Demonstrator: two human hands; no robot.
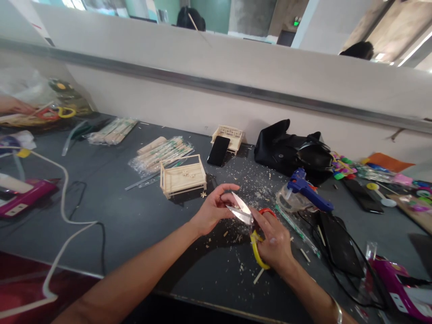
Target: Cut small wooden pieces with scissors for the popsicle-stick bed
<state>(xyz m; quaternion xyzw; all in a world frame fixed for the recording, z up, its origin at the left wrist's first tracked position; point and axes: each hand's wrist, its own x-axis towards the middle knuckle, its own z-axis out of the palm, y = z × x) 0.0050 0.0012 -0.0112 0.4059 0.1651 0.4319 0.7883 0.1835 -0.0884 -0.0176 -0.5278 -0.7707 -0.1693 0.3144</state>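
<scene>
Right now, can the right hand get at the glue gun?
Probably yes, but not with a free grip: the right hand is holding the scissors. The glue gun lies close by, and only a thin strip lying low seems to be between them.

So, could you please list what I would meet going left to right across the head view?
Magenta box, leftmost wrapped sticks, small wooden frame, left hand, right hand gripping scissors, blue glue gun, second magenta box.

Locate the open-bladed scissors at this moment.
In the head view, the open-bladed scissors are just right of centre, held in the right hand, their blades close to the left hand.
</scene>
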